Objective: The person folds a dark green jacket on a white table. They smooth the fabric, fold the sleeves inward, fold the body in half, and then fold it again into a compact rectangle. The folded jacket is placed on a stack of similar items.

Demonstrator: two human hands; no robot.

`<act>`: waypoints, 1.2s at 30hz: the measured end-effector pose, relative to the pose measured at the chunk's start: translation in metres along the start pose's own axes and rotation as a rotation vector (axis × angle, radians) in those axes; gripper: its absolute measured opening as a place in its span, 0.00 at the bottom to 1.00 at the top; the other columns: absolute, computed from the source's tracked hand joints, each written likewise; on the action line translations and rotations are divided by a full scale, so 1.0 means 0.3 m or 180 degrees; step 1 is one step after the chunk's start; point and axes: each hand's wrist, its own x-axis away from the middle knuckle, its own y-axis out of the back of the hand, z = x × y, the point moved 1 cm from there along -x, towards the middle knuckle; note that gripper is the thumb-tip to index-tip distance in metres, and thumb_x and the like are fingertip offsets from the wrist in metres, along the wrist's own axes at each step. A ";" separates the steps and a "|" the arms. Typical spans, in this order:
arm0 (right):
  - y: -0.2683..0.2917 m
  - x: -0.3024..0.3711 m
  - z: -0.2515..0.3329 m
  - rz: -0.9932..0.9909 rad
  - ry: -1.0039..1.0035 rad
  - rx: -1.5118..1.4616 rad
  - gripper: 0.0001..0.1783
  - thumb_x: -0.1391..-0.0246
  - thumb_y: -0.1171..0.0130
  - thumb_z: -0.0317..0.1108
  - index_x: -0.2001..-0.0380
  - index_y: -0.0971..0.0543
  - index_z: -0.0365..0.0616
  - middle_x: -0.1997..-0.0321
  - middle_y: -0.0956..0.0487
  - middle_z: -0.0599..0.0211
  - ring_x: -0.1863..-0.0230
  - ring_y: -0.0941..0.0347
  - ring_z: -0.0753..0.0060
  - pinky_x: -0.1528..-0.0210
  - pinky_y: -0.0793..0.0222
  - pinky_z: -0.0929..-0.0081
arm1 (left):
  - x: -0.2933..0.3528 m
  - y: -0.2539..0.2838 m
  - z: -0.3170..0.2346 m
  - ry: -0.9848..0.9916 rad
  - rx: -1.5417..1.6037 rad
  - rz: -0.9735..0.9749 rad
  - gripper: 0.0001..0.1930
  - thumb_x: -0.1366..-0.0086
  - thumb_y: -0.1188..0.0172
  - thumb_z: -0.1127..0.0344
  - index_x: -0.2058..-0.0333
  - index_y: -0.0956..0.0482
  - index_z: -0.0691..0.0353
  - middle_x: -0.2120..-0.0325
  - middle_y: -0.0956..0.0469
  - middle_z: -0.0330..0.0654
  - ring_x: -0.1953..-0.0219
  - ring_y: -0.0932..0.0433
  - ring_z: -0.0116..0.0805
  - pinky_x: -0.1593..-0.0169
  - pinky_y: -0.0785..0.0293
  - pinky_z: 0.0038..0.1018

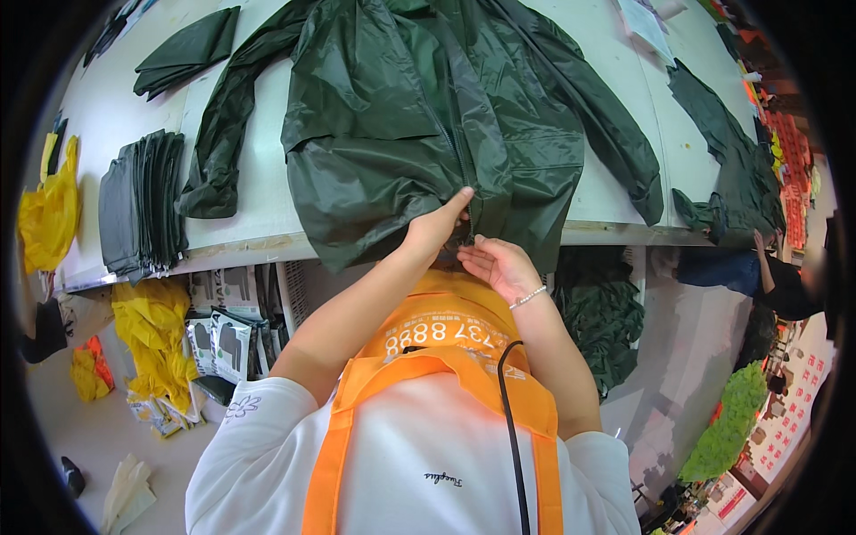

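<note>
A dark green rain jacket [374,169] lies spread on the table, its front hem hanging over the near edge towards me. Down its front runs a zipper [465,165]. My left hand [437,225] is closed on the jacket's front beside the lower zipper, thumb on top and the other fingers partly hidden. Just below and to the right, my right hand [502,269] has its fingertips at the zipper's bottom end, thumb and forefinger closed on the hem there. The other fingers of that hand are loosely curled.
On the pale table [259,169], a stack of folded dark green garments [143,205] stands at left, a folded piece [189,52] behind it. Yellow garments [52,209] hang at far left. Another green garment [727,152] lies right, near another person's hand [765,242]. Below are packaged goods [227,343].
</note>
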 end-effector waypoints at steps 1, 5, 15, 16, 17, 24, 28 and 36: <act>0.001 -0.004 -0.008 -0.0026 -0.0026 -0.0040 0.07 0.44 0.43 0.32 0.68 0.25 0.38 0.66 0.20 0.59 0.65 0.22 0.70 0.63 0.24 0.78 | -0.012 0.027 0.020 -0.0132 0.0147 0.0000 0.15 0.43 0.35 0.55 0.71 0.21 0.64 0.77 0.27 0.35 0.71 0.28 0.26 0.65 0.32 0.21; 0.005 -0.041 -0.011 -0.0126 0.0377 -0.0418 0.07 0.46 0.41 0.30 0.70 0.24 0.37 0.66 0.20 0.58 0.66 0.22 0.71 0.63 0.24 0.78 | -0.010 0.079 0.080 -0.0425 0.0895 -0.0241 0.11 0.41 0.36 0.60 0.69 0.20 0.63 0.73 0.23 0.37 0.68 0.27 0.25 0.62 0.33 0.19; -0.090 -0.060 -0.033 -0.0160 0.0588 -0.0198 0.06 0.47 0.41 0.29 0.69 0.23 0.37 0.70 0.21 0.64 0.70 0.26 0.77 0.66 0.28 0.82 | 0.024 0.068 0.118 -0.0101 0.1326 -0.0049 0.10 0.44 0.33 0.61 0.67 0.22 0.59 0.73 0.23 0.35 0.74 0.26 0.24 0.76 0.32 0.22; -0.091 -0.059 -0.035 -0.0177 0.0599 -0.0258 0.06 0.48 0.40 0.29 0.71 0.23 0.37 0.71 0.21 0.64 0.71 0.26 0.77 0.67 0.28 0.83 | 0.032 0.064 0.110 -0.0083 0.1260 -0.0063 0.11 0.44 0.33 0.60 0.67 0.22 0.58 0.73 0.23 0.34 0.75 0.26 0.24 0.77 0.33 0.22; -0.092 -0.057 -0.036 -0.0195 0.0609 -0.0320 0.05 0.48 0.39 0.29 0.73 0.23 0.38 0.71 0.21 0.65 0.71 0.26 0.77 0.68 0.29 0.83 | 0.039 0.059 0.104 -0.0064 0.1193 -0.0077 0.12 0.45 0.33 0.59 0.67 0.22 0.58 0.74 0.23 0.34 0.75 0.27 0.23 0.79 0.34 0.22; -0.101 -0.040 -0.045 -0.0217 0.0693 -0.0709 0.05 0.49 0.39 0.29 0.73 0.23 0.39 0.72 0.21 0.66 0.71 0.25 0.77 0.68 0.29 0.83 | 0.048 0.022 0.111 -0.0307 0.1025 -0.0447 0.15 0.46 0.31 0.56 0.67 0.23 0.59 0.71 0.24 0.34 0.76 0.28 0.23 0.78 0.34 0.21; -0.106 -0.023 -0.040 -0.0206 0.0739 -0.0769 0.05 0.48 0.39 0.29 0.72 0.23 0.39 0.71 0.21 0.66 0.70 0.25 0.77 0.67 0.29 0.83 | 0.043 0.017 0.118 -0.0486 0.1140 -0.0360 0.17 0.47 0.31 0.57 0.65 0.23 0.62 0.68 0.23 0.37 0.70 0.27 0.24 0.71 0.32 0.22; -0.106 -0.009 -0.055 -0.0269 0.0791 -0.0879 0.04 0.48 0.39 0.29 0.72 0.23 0.41 0.70 0.21 0.67 0.70 0.25 0.77 0.65 0.29 0.83 | 0.144 -0.024 0.037 -0.0249 0.0486 -0.0669 0.13 0.44 0.34 0.61 0.64 0.23 0.60 0.67 0.24 0.36 0.66 0.27 0.25 0.65 0.28 0.23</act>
